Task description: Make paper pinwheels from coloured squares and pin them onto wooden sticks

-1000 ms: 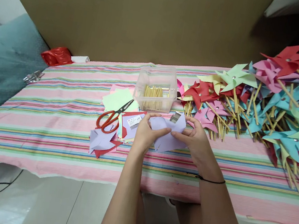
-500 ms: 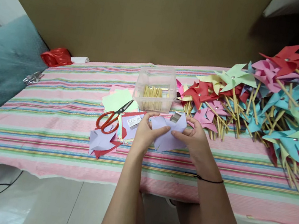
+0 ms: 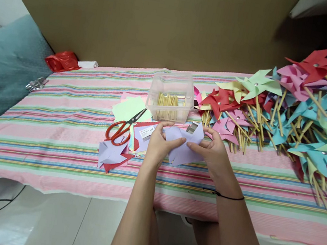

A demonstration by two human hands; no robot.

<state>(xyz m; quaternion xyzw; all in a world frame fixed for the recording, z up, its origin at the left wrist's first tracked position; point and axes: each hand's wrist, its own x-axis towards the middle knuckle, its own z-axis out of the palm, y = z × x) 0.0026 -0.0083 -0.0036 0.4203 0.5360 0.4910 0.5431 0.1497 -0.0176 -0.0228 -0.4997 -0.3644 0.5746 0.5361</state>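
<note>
Between my two hands is a piece of lilac paper (image 3: 185,153) with cut, raised corners. My left hand (image 3: 160,141) pinches its left side, thumb lying on the face of the sheet. On the opposite side my right hand (image 3: 211,150) grips it in the same way, with a dark cord around the wrist. Left of my hands, red-handled scissors (image 3: 119,131) rest across coloured sheets. Just below them lies a stack of cut lilac and red paper (image 3: 110,155). A small metallic-looking item (image 3: 193,127) shows partly behind the lilac paper.
A clear plastic box (image 3: 171,94) of short wooden sticks (image 3: 168,102) stands beyond my hands. Finished paper pinwheels (image 3: 283,105) in several colours pile up on the right. Green paper (image 3: 129,108) and a red plastic bag (image 3: 62,61) lie on the striped cloth (image 3: 54,132).
</note>
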